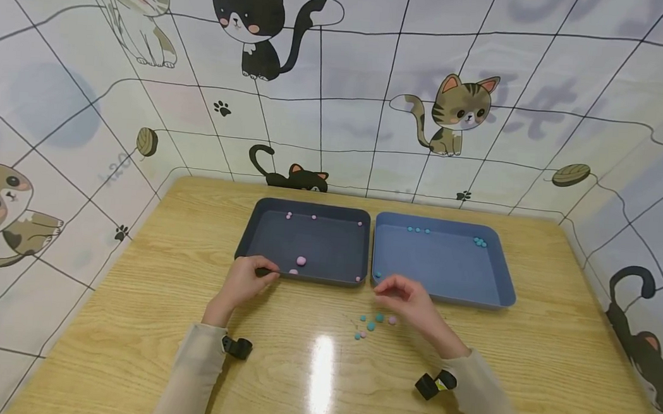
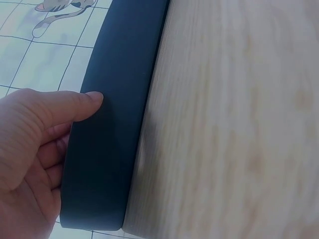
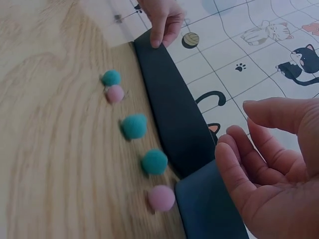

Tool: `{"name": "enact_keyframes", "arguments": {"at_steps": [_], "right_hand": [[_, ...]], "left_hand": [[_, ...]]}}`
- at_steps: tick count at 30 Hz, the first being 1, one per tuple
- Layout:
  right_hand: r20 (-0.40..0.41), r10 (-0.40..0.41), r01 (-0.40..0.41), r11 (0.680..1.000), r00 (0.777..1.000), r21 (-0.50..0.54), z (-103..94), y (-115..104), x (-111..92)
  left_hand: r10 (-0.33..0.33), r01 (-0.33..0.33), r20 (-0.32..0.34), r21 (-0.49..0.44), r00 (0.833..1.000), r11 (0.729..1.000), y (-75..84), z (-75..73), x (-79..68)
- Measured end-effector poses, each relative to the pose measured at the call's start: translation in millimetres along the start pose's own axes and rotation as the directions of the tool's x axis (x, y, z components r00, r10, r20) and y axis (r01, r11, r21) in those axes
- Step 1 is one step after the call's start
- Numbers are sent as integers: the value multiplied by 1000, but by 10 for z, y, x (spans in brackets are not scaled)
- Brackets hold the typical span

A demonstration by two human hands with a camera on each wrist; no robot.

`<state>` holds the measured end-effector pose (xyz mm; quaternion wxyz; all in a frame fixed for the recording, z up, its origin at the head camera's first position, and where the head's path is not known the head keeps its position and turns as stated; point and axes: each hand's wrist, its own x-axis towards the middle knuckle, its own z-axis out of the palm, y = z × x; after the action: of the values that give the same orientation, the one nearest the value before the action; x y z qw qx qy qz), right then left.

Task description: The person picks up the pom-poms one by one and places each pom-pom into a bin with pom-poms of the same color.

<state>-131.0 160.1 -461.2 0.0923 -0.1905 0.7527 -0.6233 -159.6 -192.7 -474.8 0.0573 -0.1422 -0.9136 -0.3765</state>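
My left hand (image 1: 245, 282) grips the front-left rim of a dark navy tray (image 1: 321, 281). In the left wrist view its thumb lies on the outer wall and its other fingers go behind the rim. My right hand (image 1: 413, 302) hovers by the front-left corner of a blue tray (image 1: 445, 299), its fingers loosely bent. The right wrist view shows a gap between thumb and fingertips, with nothing held. Just in front of the trays lie several small pom-poms, such as a teal pom-pom (image 3: 155, 162) and a pink pom-pom (image 3: 161, 198).
Pink pom-poms (image 1: 301, 261) of different sizes sit in the navy tray, and small teal pom-poms (image 1: 480, 242) in the blue one. Both trays stand side by side on the wooden table (image 1: 276, 368). A cat-print sheet (image 1: 359, 120) rises behind and at both sides.
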Motion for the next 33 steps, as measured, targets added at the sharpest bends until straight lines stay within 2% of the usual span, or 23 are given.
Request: {"name": "enact_keyframes", "arguments": {"at_steps": [9,16,20,26,33], "right_hand": [[18,44,-44,999,999,-29,-69,60,-121],[29,47,-46,998,998,-43,-83,103,-175],[33,71,-69,996,997,-59,-101,130,-197],[44,85,-79,990,995,-117,-121,157,-223],[66,53,-40,982,996,-186,-120,208,-233]], "left_hand": [[106,-108,-67,-26,992,994,-19,11,-16],[35,-35,-27,15,999,999,-3,14,-1],[15,-15,-18,20,1000,1000,7,12,4],[19,-19,-10,4,1000,1000,6,-1,3],[14,-14,-4,4,1000,1000,3,0,7]]}}
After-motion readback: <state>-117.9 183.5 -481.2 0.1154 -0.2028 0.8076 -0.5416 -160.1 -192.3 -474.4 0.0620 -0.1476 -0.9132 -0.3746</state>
